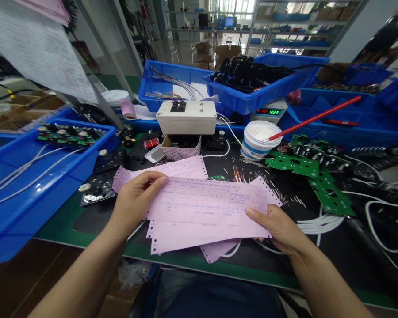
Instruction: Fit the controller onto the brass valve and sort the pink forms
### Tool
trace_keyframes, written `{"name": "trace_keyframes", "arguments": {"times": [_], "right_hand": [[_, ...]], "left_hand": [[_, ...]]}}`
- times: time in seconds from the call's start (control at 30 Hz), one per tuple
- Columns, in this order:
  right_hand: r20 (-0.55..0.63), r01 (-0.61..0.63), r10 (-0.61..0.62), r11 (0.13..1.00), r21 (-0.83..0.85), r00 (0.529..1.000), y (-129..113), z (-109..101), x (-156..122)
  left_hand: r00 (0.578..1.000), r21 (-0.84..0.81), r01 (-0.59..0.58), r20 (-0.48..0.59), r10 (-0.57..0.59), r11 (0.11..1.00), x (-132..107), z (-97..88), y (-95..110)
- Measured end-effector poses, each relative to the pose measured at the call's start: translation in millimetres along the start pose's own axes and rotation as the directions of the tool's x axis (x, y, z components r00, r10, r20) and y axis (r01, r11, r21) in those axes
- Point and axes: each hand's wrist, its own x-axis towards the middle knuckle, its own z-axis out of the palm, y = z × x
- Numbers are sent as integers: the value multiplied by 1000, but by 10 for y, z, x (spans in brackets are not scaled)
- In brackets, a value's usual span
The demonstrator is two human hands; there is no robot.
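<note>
I hold a fanned stack of pink printed forms [205,207] above the near edge of the workbench. My left hand [134,201] grips the stack's left side, thumb on top near the upper corner. My right hand [278,227] pinches the lower right corner, thumb on top and fingers beneath. Several sheets stick out below and behind the top one. A small green circuit board [217,178] peeks out just past the papers.
A white test box [186,116] stands behind the papers. A white tub [259,139] with a red stick [315,118] sits right of it. Green circuit boards [315,172] and white cables [321,223] lie at right. Blue bins [16,194] flank the left and back.
</note>
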Motion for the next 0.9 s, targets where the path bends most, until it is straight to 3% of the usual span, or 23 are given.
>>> {"name": "trace_keyframes", "arguments": {"times": [0.13,0.27,0.43,0.6,0.73,0.83,0.9], "right_hand": [[9,8,-8,1000,5,1000,25,-20,-27],[-8,13,-13,1000,17,1000,29,-44,-75],[-48,-20,20,1000,13,999,56,-106,-170],[-108,-38,41,999,35,993,106,-191,-253],[-105,-36,41,998,43,994,134,-248,-270],[-110,-42,47,998,46,993,131,-271,-261],[-124,-51,58,997,54,991,120,-271,-256]], "left_hand": [[997,-43,66,35,-65,997,89,46,31],[994,-148,102,-34,-108,984,301,74,99],[995,-150,38,-89,-51,988,718,215,221],[1000,-38,-24,7,25,999,1034,593,290],[997,48,-22,75,19,999,1186,890,255],[986,79,-46,165,32,996,1230,990,219],[975,91,-106,206,85,990,1173,961,234]]}}
